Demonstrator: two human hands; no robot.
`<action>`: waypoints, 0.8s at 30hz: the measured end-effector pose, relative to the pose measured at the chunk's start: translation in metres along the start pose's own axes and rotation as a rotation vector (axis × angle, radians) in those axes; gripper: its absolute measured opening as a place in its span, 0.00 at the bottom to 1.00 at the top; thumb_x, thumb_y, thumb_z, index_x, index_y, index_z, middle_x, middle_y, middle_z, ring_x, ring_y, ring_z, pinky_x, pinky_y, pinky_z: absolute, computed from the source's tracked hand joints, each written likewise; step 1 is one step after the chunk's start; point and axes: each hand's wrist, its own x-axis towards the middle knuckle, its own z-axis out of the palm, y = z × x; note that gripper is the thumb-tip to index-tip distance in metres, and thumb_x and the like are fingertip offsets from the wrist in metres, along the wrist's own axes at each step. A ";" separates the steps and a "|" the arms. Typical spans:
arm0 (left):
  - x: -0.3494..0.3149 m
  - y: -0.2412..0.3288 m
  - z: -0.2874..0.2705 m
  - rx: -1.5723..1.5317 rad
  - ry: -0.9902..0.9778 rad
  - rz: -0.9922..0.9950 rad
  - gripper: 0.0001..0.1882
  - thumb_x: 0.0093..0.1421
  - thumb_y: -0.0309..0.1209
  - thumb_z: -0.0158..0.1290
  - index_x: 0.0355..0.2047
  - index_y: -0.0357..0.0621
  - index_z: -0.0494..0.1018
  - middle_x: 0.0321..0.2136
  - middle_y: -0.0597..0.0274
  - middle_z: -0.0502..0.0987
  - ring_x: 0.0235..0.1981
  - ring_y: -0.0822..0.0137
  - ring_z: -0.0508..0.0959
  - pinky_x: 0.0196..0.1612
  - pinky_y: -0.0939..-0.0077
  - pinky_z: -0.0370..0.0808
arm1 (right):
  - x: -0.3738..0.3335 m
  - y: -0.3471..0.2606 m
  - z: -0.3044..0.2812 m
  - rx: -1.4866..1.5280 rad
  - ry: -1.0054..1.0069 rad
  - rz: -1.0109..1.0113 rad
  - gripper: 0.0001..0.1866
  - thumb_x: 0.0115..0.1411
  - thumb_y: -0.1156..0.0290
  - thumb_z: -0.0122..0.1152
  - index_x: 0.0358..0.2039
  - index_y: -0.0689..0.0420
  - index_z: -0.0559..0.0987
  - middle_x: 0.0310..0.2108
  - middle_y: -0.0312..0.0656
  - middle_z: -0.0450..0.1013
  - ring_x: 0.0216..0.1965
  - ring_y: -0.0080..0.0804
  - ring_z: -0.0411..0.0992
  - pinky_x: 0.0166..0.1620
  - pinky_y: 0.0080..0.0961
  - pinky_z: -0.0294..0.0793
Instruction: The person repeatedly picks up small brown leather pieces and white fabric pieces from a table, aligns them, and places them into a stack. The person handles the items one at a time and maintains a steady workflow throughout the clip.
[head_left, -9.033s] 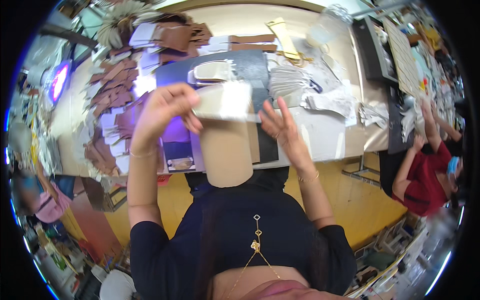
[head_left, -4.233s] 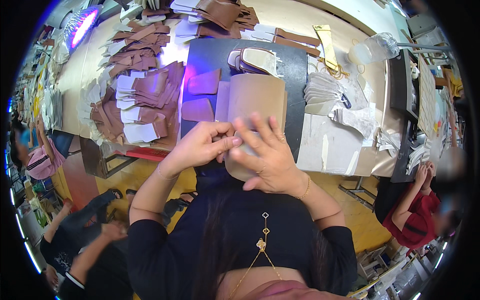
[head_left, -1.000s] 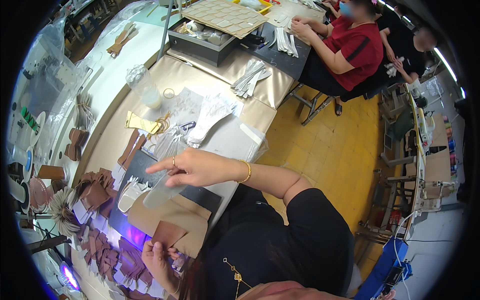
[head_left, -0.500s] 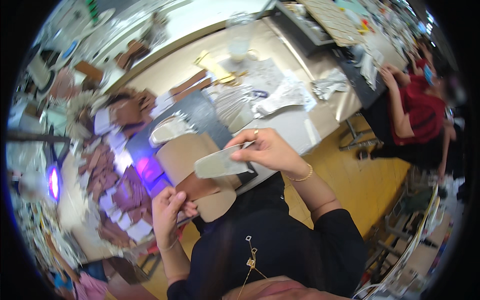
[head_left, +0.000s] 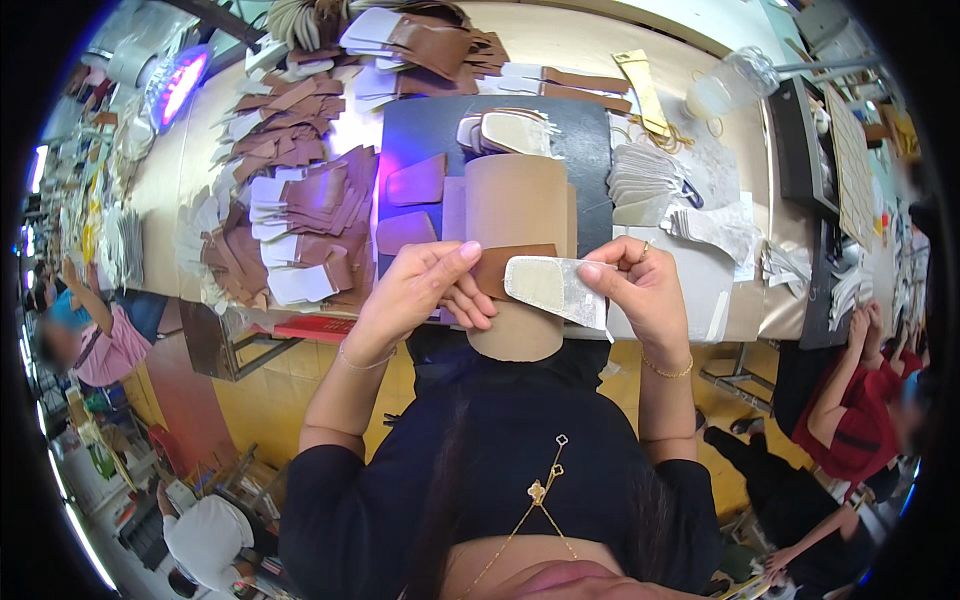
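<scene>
My right hand (head_left: pixel 643 292) pinches the wide end of a pale grey piece (head_left: pixel 537 279) with a rounded, stitched-looking edge. Its rounded end lies over or just above the right part of a brown leather piece (head_left: pixel 492 266). That leather rests across a curved tan board (head_left: pixel 515 200), whose near end reaches my lap. At the leather's left edge is my left hand (head_left: pixel 415 285), thumb stretched out and fingers loosely bent apart from it. It grips nothing that I can see; whether the fingertips touch the leather, I cannot tell.
A dark mat (head_left: pixel 590 135) lies under the board, with stacked pale pieces (head_left: pixel 515 132) at its far end. Brown leather stacks (head_left: pixel 320 225) fill the left side. Grey fanned pieces (head_left: pixel 640 180) and a plastic cup (head_left: pixel 735 82) are at right. Co-workers (head_left: pixel 850 410) sit on both sides.
The view has swung round, so the table now lies straight ahead. The right hand still holds the pale piece, now further right over the leather. The left hand stays by the leather's left edge.
</scene>
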 end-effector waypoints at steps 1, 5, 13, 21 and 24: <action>-0.001 0.000 0.000 0.013 0.010 0.004 0.24 0.68 0.45 0.40 0.31 0.33 0.68 0.22 0.45 0.78 0.20 0.62 0.81 0.23 0.79 0.78 | 0.002 -0.001 0.002 -0.014 -0.009 0.000 0.06 0.55 0.74 0.65 0.30 0.63 0.78 0.25 0.33 0.74 0.26 0.12 0.68 0.30 0.11 0.66; -0.001 0.002 -0.002 -0.020 -0.019 -0.031 0.27 0.66 0.50 0.43 0.32 0.33 0.69 0.23 0.47 0.78 0.22 0.64 0.81 0.25 0.79 0.78 | 0.012 -0.004 0.008 -0.070 -0.049 0.033 0.07 0.55 0.74 0.65 0.31 0.63 0.78 0.25 0.33 0.74 0.26 0.12 0.68 0.30 0.11 0.66; -0.002 0.001 -0.002 -0.043 -0.024 -0.054 0.26 0.66 0.48 0.42 0.33 0.31 0.70 0.23 0.48 0.78 0.21 0.64 0.80 0.26 0.79 0.78 | 0.020 -0.002 0.017 -0.141 -0.041 -0.009 0.09 0.56 0.72 0.65 0.31 0.66 0.78 0.23 0.34 0.74 0.22 0.12 0.69 0.24 0.11 0.66; 0.001 -0.003 -0.003 -0.039 -0.062 -0.016 0.18 0.65 0.39 0.48 0.31 0.32 0.71 0.22 0.49 0.79 0.20 0.66 0.80 0.23 0.80 0.77 | 0.019 0.000 0.016 -0.169 -0.039 0.000 0.08 0.57 0.73 0.64 0.31 0.65 0.77 0.23 0.35 0.74 0.22 0.12 0.69 0.25 0.11 0.66; 0.002 -0.003 -0.002 0.010 -0.049 -0.021 0.14 0.63 0.35 0.52 0.31 0.34 0.71 0.21 0.54 0.79 0.19 0.69 0.79 0.22 0.82 0.75 | 0.021 0.012 0.014 -0.195 -0.034 -0.043 0.10 0.56 0.71 0.65 0.31 0.63 0.74 0.20 0.31 0.69 0.21 0.11 0.64 0.24 0.10 0.63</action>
